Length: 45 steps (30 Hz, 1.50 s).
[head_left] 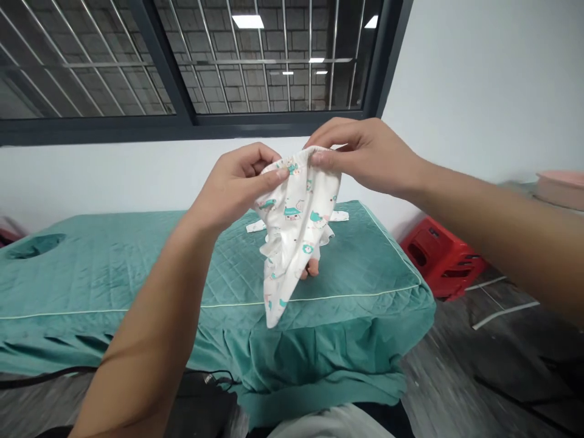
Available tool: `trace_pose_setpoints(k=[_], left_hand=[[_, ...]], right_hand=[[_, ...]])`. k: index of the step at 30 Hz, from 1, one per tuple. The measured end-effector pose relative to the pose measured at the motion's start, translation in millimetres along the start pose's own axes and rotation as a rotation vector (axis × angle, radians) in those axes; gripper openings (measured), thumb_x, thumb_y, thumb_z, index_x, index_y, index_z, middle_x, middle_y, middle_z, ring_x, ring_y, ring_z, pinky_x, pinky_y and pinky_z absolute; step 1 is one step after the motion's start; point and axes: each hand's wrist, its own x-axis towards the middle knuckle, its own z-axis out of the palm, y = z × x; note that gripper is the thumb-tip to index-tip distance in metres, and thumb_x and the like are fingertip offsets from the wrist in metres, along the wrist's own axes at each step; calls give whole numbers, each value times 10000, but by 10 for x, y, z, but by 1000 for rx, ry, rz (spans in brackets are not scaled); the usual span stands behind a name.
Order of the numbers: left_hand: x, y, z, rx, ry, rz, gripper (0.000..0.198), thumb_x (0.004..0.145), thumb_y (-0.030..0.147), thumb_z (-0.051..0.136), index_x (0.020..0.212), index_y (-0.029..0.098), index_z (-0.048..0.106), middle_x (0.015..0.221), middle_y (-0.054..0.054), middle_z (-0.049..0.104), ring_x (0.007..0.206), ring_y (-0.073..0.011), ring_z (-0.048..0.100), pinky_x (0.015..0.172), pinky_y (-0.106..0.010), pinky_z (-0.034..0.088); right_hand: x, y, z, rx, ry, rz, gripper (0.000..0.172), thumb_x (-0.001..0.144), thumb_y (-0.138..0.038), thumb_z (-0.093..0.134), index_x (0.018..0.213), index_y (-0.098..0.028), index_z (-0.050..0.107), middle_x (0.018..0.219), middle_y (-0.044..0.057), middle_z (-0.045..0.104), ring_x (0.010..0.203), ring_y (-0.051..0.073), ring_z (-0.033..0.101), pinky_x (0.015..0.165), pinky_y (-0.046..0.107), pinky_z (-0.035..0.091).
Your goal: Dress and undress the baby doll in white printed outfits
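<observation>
A pair of small white baby pants [296, 213], printed with green and pink figures, hangs from both my hands above a bed. My left hand [244, 182] pinches the top edge at its left side between thumb and fingers. At the right side of that same edge, my right hand [353, 149] grips the cloth, thumb in front. The legs hang down together to a narrow end. Behind them lies a doll, mostly hidden; its feet [312, 267] show, and printed white sleeves [340, 216] stick out on both sides.
A green quilted cover [150, 261] lies over the bed, which has a hole [36, 246] at its left end. Red plastic stools [440, 258] stand on the floor to the right. A barred window [274, 61] is behind. A black cable [55, 377] runs below the bed edge.
</observation>
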Motion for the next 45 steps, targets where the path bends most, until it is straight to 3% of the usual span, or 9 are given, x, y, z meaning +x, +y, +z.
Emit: trace_pose_setpoints(k=[8,13,19,21,28,36,39,42,45], left_hand=[[-52,-24,52,130,57,-63,252,707,294,870,810,158,684,711,3,629,761,-177,688,571,-212,533],[-154,-462,-72,115,-321,-388,316,606,313,920,799,143,737,737,-37,694,743,-243,700,586,-290,549],[-190,-1265,209,-408,171,-291,418,775,537,778,929,153,716,864,-75,736,914,-275,727,782,-374,607],[-202,-1484,338,-492,187,-392,479,817,617,700,919,150,711,885,-93,749,933,-280,731,803,-384,613],[-455,-1950,356,-422,-378,-754,474,640,485,894,940,142,761,886,-108,782,823,-290,743,707,-377,606],[-395,-2278,265,-569,-1,-651,460,723,525,827,941,130,736,767,-72,745,680,-231,714,635,-335,586],[-423,-2309,287,-558,-64,-704,518,751,583,783,1012,139,731,820,-79,755,751,-236,726,692,-340,589],[-482,-2300,272,-480,-366,-757,489,704,452,865,1057,139,734,906,-87,770,860,-245,732,833,-373,583],[-483,-2298,257,-453,-409,-729,501,674,344,897,1101,141,732,974,-95,778,940,-265,731,918,-405,563]], right_hand=[[-51,340,310,251,-233,168,353,781,-493,794,823,-164,673,734,-15,626,746,135,595,645,234,451],[-130,741,444,414,54,279,290,811,-459,741,766,-198,626,676,-37,590,628,112,552,565,225,420],[-412,1301,747,481,-179,511,437,788,-631,720,769,-195,695,696,-2,648,599,127,562,535,258,443],[-456,1460,877,528,-138,537,471,779,-676,705,779,-205,701,713,3,662,636,143,598,572,274,486],[-453,1948,1191,662,188,567,525,773,-753,667,838,-232,663,722,13,672,721,204,651,636,335,544],[-736,2250,1400,579,-456,720,379,664,-502,868,770,-164,733,658,-4,677,561,146,582,519,262,437],[-727,2284,1481,707,-149,752,390,717,-542,824,821,-176,737,686,8,708,610,168,641,580,281,501],[-686,2327,1501,904,173,755,431,700,-530,834,955,-197,734,847,37,767,808,234,723,717,331,573],[-718,2353,1460,999,174,775,470,704,-541,826,1011,-198,732,903,57,779,901,275,735,766,370,594]])
